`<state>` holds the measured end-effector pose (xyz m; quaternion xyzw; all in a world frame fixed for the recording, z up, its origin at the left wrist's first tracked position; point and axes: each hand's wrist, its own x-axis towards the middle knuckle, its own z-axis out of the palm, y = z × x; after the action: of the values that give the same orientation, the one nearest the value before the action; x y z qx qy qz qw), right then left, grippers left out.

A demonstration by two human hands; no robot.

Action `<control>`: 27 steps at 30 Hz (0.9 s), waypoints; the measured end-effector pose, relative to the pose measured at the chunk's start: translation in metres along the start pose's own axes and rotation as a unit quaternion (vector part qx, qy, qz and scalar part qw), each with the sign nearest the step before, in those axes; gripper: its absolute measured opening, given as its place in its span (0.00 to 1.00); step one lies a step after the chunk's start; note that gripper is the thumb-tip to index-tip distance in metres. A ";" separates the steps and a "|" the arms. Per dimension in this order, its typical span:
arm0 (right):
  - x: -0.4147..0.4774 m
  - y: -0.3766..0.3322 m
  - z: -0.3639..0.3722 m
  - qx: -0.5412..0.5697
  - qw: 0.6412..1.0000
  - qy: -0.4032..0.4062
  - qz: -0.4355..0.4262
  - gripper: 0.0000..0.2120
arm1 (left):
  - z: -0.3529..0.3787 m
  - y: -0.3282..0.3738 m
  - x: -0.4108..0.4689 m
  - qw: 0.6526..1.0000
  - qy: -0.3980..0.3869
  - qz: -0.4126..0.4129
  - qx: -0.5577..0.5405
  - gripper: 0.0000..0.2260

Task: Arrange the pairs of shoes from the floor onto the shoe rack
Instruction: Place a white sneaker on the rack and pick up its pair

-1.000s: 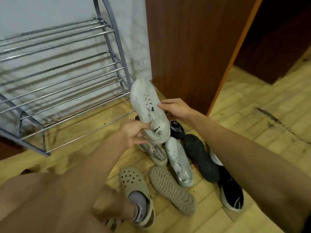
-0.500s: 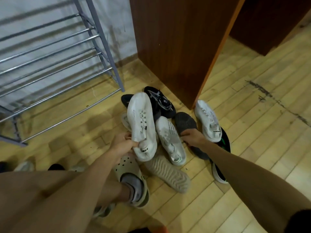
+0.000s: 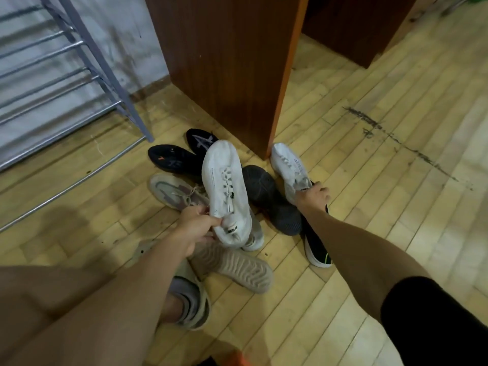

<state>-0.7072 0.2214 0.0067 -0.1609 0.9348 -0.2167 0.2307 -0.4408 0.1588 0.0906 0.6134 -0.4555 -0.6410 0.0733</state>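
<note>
Pairing whites: left hand (image 3: 195, 229) is pinching first white sneaker (image 3: 224, 188) by its heel, above the pile. Right hand (image 3: 313, 198) is curling round the heel of second white sneaker (image 3: 287, 167), lying on the floor by the cabinet (image 3: 237, 75). Judging it best to hook fingers inside the collar before lifting to the shoe rack (image 3: 79, 83). Others: two black sneakers (image 3: 169, 159), one grey shoe (image 3: 269, 199), one black-green shoe (image 3: 317, 249), one beige sneaker (image 3: 177, 192), one upturned tan shoe (image 3: 237, 268).

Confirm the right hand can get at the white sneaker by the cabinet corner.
Likely yes: the right hand is at the heel of that white sneaker, fingers curled on it, with nothing lying on top. The left hand holds the other sneaker clear of it.
</note>
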 end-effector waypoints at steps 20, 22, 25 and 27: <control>0.007 -0.019 -0.037 -0.036 0.958 -0.268 0.094 0.14 | 0.001 0.019 -0.005 0.997 0.006 -0.053 -0.061 0.13; -0.001 -0.016 -0.046 -0.049 0.955 -0.279 0.083 0.14 | 0.004 0.023 -0.009 0.995 0.008 -0.061 -0.074 0.13; -0.010 -0.015 -0.064 -0.071 0.961 -0.261 0.057 0.13 | 0.005 0.022 -0.012 0.993 0.015 -0.069 -0.095 0.19; -0.014 -0.014 -0.075 -0.083 0.967 -0.239 0.043 0.10 | 0.002 0.018 -0.015 0.991 0.013 -0.079 -0.109 0.20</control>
<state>-0.7302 0.2406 0.0788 -0.1866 0.8734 -0.0835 0.4421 -0.4474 0.1593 0.1129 0.6443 -0.3317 -0.6825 0.0952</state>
